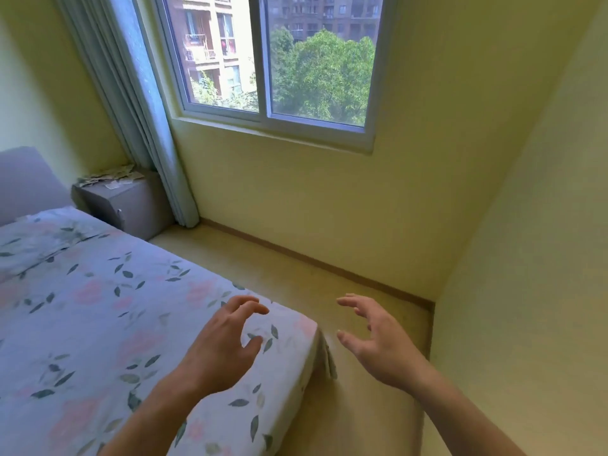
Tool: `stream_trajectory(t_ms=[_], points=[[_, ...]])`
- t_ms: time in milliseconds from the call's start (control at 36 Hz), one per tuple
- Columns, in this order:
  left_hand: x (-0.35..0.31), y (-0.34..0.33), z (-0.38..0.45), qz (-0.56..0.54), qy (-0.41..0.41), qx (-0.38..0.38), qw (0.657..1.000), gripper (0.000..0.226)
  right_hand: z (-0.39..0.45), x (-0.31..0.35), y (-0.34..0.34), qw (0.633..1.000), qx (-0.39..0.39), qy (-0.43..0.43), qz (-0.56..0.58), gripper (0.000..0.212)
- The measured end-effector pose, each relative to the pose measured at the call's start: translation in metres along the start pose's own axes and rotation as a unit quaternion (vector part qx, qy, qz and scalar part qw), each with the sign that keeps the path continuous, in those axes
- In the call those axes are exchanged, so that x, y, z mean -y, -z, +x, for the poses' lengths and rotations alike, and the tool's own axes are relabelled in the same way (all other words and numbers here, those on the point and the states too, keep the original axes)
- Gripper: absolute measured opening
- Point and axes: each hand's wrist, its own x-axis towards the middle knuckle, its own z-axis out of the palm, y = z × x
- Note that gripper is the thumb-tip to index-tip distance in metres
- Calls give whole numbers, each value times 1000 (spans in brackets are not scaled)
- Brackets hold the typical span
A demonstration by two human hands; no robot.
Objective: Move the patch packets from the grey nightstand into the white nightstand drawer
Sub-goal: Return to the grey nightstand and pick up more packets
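The patch packets [108,177] lie scattered on top of the grey nightstand [131,205], in the corner beyond the bed [98,307]. A bare floor strip [296,278] runs beside the bed. Left hand [223,343] and right hand [375,340] hover over the bed's near corner, fingers loosely spread, holding nothing.

Two hands are showing, the left hand [227,340] and the right hand [371,337], each holding nothing. One grey nightstand [131,205] is standing in the far corner, and a loose heap of patch packets [108,177] is lying on its top, too small and blurred to count. One bed [98,307] is filling the left side. One window [269,60] with two panes and one curtain [138,110] are showing.
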Motion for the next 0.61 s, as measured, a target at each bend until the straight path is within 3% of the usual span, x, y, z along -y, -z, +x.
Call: stream_trajectory(t_ms=[278,611], points=[[22,-6,92,5,123,-73,990,41,170,-15,48,993,89,75,-2,55],[15,-27,340,-27,104,-73,992,43,376,-69,127,992,91,82,-16,53]])
